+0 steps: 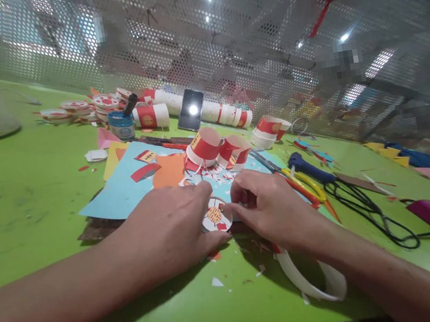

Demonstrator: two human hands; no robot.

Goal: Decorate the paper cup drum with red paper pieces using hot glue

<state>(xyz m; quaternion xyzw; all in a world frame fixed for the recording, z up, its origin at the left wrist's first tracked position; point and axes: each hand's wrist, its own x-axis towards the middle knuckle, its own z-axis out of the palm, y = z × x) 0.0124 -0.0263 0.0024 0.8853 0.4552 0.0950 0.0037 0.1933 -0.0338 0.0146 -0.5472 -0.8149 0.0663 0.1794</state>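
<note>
One round disc [215, 214], white with an orange pattern and red patches, is between the two hands, by the near edge of the blue sheet [115, 193].

On the sheet are two cut cups, one [207, 145] beside the other [235, 152], one orange paper [169, 171] and one red strip [145, 172]. Beyond the sheet are one phone [189, 111], one jar [122, 126] and several cup stacks, whose cups are too closely nested to count. To the sheet's right are one pair of yellow-handled scissors [310, 184] and one blue-handled tool [311, 168]. One white ring [296, 278] lies nearer than the sheet, under the right forearm.

The left hand [169, 229] grasps the disc by its left side, thumb and forefinger parted about the disc's width, the thumb along its lower edge and the forefinger at its top. The right hand [268, 198] has its fingers curled in, thumb and forefinger tips nearly together at the disc's right edge; whether they pinch something small or only touch the disc, I cannot tell. The disc thus sits right of the left palm and just left of the right fingertips, its patterned face showing.
</note>
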